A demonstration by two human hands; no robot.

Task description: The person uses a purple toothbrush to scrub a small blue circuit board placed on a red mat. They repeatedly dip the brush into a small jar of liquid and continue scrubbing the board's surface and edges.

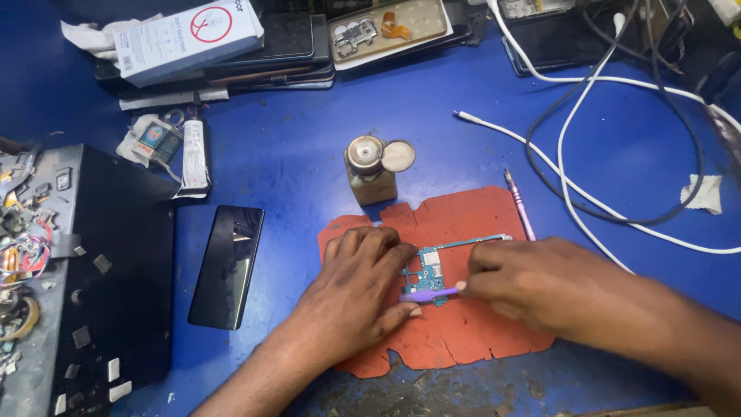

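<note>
Pinching a purple tool, right hand fingers closed, over circuit board.

Teal circuit board flat on mat, purple tool across it

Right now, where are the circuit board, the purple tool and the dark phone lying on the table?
circuit board (429,267): head view, on its bare blue-green middle.
purple tool (427,294): head view, on the handle between the two hands.
dark phone (228,265): head view, on the centre of its glass face.
</note>
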